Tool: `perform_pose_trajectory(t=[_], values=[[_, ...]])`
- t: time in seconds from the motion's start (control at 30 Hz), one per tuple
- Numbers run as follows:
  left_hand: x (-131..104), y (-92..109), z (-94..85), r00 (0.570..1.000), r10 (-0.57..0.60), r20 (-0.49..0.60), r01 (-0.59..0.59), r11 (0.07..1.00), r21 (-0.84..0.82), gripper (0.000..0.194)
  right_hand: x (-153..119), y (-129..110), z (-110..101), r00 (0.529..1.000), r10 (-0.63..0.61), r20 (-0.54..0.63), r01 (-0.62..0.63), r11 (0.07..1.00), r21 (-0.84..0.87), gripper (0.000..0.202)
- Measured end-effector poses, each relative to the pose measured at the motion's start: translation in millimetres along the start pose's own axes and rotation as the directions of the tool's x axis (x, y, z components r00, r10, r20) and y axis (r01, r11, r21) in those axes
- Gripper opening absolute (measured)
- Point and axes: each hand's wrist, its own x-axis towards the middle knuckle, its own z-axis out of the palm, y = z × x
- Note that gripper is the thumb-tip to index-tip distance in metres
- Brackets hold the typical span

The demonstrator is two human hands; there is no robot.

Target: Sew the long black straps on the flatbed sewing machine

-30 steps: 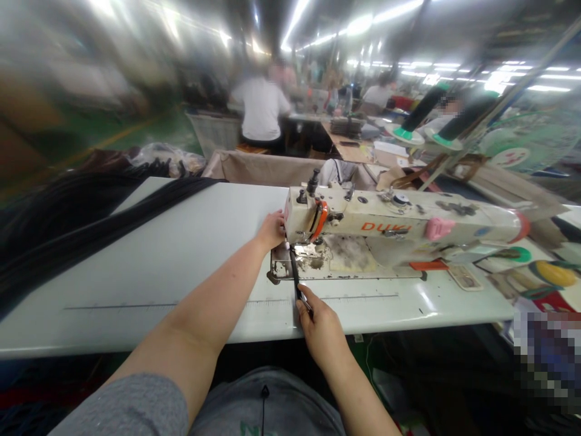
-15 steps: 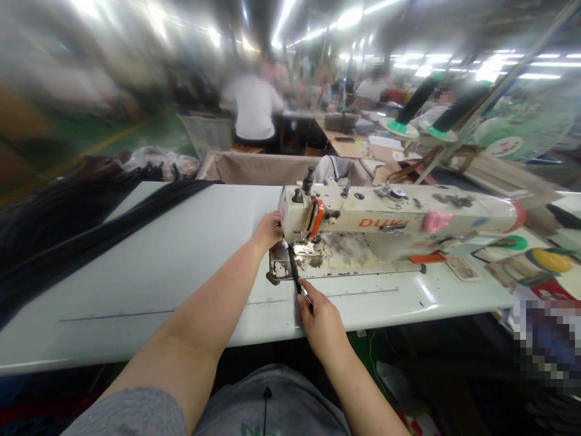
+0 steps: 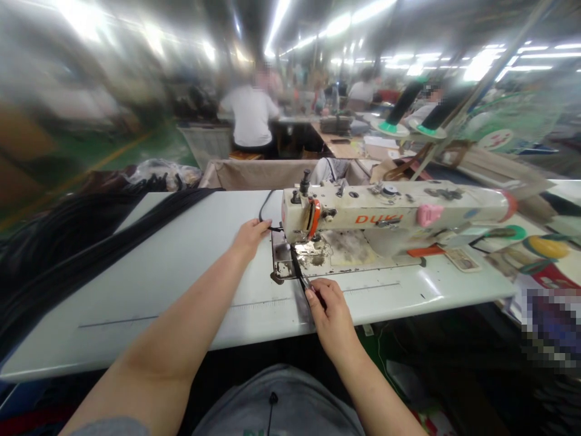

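A narrow black strip [image 3: 296, 264] runs under the head of a white sewing machine [image 3: 345, 213] and comes out toward me over its worn metal bed. Left of the machine head, my left hand [image 3: 249, 237] is closed, pinching the strip's far part between thumb and fingers; a loose piece curls up behind it. My right hand [image 3: 333, 306] is closed around a slim metal-tipped tool [image 3: 307, 282] in front of the bed. The tool's tip lies against the near part of the strip; its exact kind is hidden by my fingers.
A long bundle of black strips [image 3: 104, 242] lies across the table's left side. Behind the machine stands a fabric-lined bin [image 3: 258, 174]. Black thread cones [image 3: 403, 106] are at the upper right. A ruler scale [image 3: 254, 304] marks the white table. A person in white [image 3: 252, 115] is farther back.
My left hand has moved left, away from the machine head, drawing the black strip out so it now shows. My right hand has shifted slightly right, still holding the tool.
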Motion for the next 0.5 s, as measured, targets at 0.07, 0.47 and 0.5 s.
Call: perform_pose_trajectory(t=[0.07,0.47,0.5], values=[[-12,0,-13.2,1.0,-0.013,0.014,0.014,0.996,-0.088,0.045,3,-7,5,0.997,0.031,0.075,-0.035,0.997,0.063,0.028],[-111,9,-76.1,0.994,0.084,-0.063,-0.078,0.992,0.095,0.049,36,-31,63,0.827,0.25,0.503,-0.508,0.716,0.479,0.054],[-119,10,-77.7,0.992,0.097,-0.08,-0.089,0.991,0.095,0.048,38,-31,66,0.814,0.265,0.516,-0.531,0.701,0.476,0.054]])
